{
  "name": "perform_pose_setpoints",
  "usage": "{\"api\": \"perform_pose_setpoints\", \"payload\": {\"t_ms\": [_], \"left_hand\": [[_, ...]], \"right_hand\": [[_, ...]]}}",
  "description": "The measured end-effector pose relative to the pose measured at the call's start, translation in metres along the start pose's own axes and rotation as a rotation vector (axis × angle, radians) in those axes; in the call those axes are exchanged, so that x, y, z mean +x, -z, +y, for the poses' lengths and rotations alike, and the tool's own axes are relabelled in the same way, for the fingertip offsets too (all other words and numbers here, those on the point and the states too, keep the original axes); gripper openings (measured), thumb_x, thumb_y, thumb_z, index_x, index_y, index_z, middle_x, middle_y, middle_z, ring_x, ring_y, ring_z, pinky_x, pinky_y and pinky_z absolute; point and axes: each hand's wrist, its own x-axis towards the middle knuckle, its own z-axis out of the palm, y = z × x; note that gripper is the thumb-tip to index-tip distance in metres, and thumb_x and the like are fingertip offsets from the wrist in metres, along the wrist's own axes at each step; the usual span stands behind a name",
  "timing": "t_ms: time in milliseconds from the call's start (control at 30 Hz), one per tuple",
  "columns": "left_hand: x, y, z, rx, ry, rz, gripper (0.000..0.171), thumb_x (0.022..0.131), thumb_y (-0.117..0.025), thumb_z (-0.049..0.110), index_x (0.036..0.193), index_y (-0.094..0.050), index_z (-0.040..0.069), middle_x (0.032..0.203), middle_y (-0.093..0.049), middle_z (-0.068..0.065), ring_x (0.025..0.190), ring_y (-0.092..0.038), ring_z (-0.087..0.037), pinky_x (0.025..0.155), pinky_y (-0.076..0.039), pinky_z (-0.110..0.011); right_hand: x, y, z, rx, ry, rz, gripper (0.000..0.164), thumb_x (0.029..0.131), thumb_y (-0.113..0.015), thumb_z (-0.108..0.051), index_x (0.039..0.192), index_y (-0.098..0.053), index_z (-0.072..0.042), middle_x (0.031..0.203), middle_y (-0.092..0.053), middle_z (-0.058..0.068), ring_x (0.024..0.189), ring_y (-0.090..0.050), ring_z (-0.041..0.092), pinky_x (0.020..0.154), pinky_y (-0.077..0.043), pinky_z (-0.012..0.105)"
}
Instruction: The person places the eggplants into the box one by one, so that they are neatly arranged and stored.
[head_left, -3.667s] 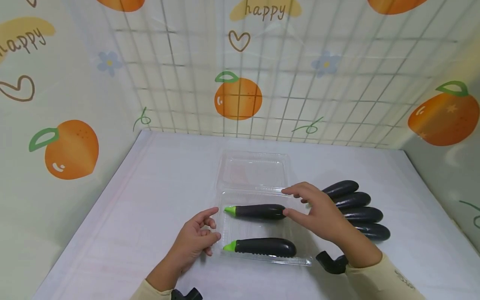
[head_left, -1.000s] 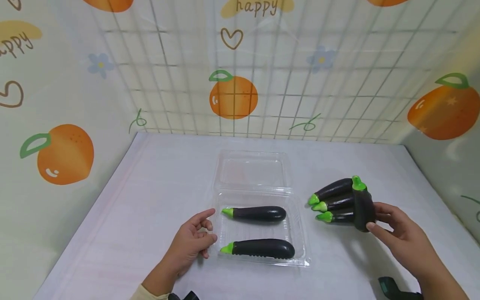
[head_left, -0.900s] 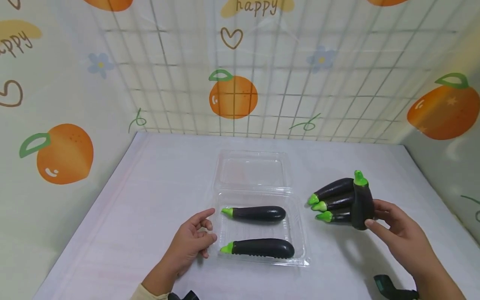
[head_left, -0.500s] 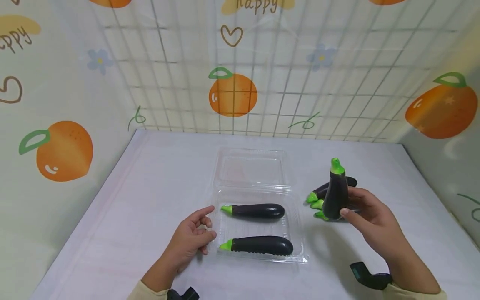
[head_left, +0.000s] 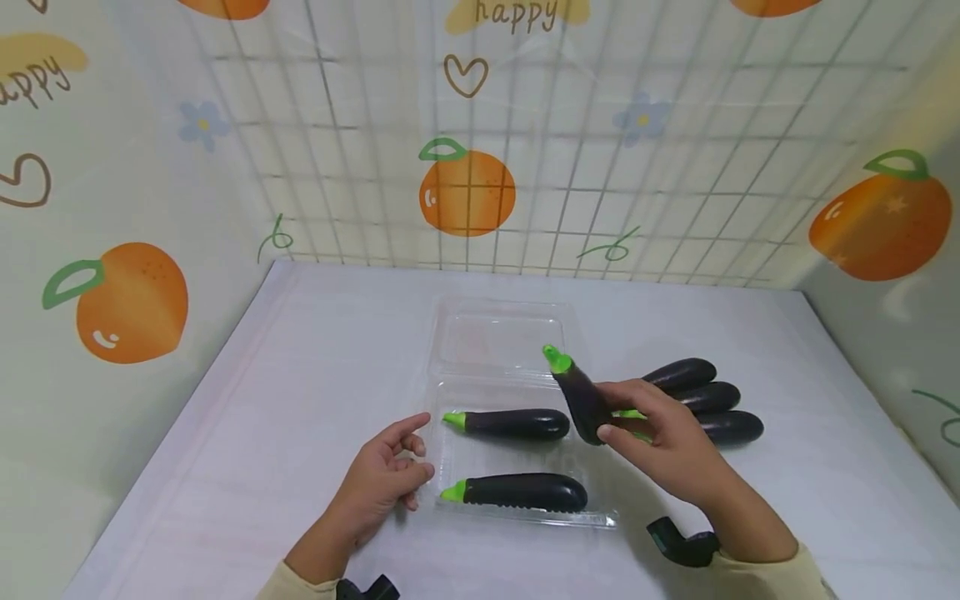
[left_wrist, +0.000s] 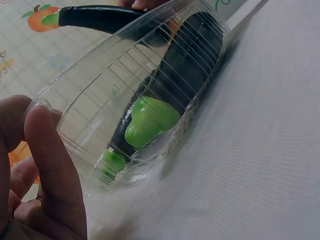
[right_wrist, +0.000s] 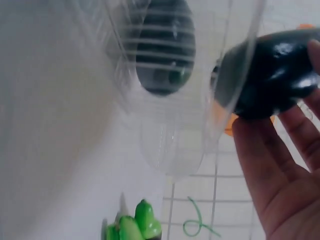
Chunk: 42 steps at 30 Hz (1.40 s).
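My right hand (head_left: 667, 437) grips a dark eggplant (head_left: 581, 400) by its rounded end, green stem up and tilted left, held above the right side of a clear plastic container (head_left: 510, 521). In the right wrist view the held eggplant (right_wrist: 275, 70) lies between thumb and fingers. Two eggplants lie in the container: one toward the back (head_left: 517, 424), the other along the front (head_left: 525, 492), stems pointing left. At the container's left edge is my left hand (head_left: 382, 479), index finger and thumb spread apart; in the left wrist view a finger (left_wrist: 47, 135) is at the rim.
Three more eggplants (head_left: 723, 427) lie fanned on the white table to the right, partly hidden by my right hand. The container's hinged clear lid (head_left: 502, 337) is laid back behind it. A patterned curtain (head_left: 360, 167) over a grid closes off the back.
My right hand let go of the back eggplant in the container, picked another from the pile at right, and carried it left over the container. The left hand has stayed nearly still.
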Motion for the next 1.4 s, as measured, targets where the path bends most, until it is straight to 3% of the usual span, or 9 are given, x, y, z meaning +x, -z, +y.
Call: {"api": "perform_pose_setpoints", "payload": {"t_ms": [300, 500, 667, 1000, 1400], "left_hand": [[-0.001, -0.001, 0.002, -0.002, -0.011, -0.012, 0.071, 0.084, -0.069, -0.004, 0.151, -0.045, 0.005, 0.103, -0.048, -0.004, 0.057, -0.045, -0.004, 0.050, -0.049, -0.018], [-0.002, -0.002, 0.001, -0.008, -0.009, -0.003, 0.071, 0.084, -0.069, -0.005, 0.150, -0.044, 0.004, 0.102, -0.048, -0.003, 0.058, -0.046, -0.004, 0.049, -0.049, -0.018], [-0.002, -0.003, -0.001, -0.009, -0.015, -0.008, 0.071, 0.084, -0.069, -0.005, 0.150, -0.044, 0.003, 0.102, -0.048, -0.003, 0.058, -0.046, -0.004, 0.049, -0.049, -0.019], [0.001, 0.000, -0.003, -0.008, -0.026, -0.009, 0.071, 0.084, -0.068, -0.006, 0.151, -0.044, 0.004, 0.102, -0.048, -0.003, 0.059, -0.046, -0.004, 0.049, -0.049, -0.019], [0.001, 0.001, -0.004, -0.008, -0.017, -0.011, 0.071, 0.084, -0.069, -0.005, 0.150, -0.045, 0.006, 0.102, -0.048, -0.003, 0.058, -0.045, -0.003, 0.049, -0.049, -0.018]], "right_hand": [[0.009, -0.012, -0.005, -0.198, 0.137, -0.084, 0.047, 0.085, -0.082, -0.017, 0.129, -0.069, -0.023, 0.121, -0.069, -0.010, 0.110, -0.062, 0.009, 0.086, -0.059, 0.032], [0.013, -0.017, -0.013, -0.215, 0.098, -0.146, 0.040, 0.089, -0.077, -0.019, 0.128, -0.070, -0.025, 0.118, -0.070, -0.007, 0.105, -0.065, 0.011, 0.086, -0.060, 0.036], [0.013, -0.013, -0.015, -0.209, 0.092, -0.088, 0.045, 0.088, -0.078, -0.016, 0.131, -0.068, -0.023, 0.119, -0.069, -0.008, 0.102, -0.064, 0.014, 0.083, -0.060, 0.039], [0.015, -0.007, -0.013, -0.112, 0.183, 0.004, 0.051, 0.082, -0.081, -0.005, 0.130, -0.068, -0.016, 0.118, -0.069, -0.005, 0.109, -0.062, 0.006, 0.086, -0.060, 0.027], [0.010, 0.001, -0.005, -0.100, 0.098, 0.041, 0.052, 0.082, -0.084, -0.008, 0.130, -0.067, -0.015, 0.119, -0.068, -0.002, 0.110, -0.060, 0.000, 0.087, -0.057, 0.020]]}}
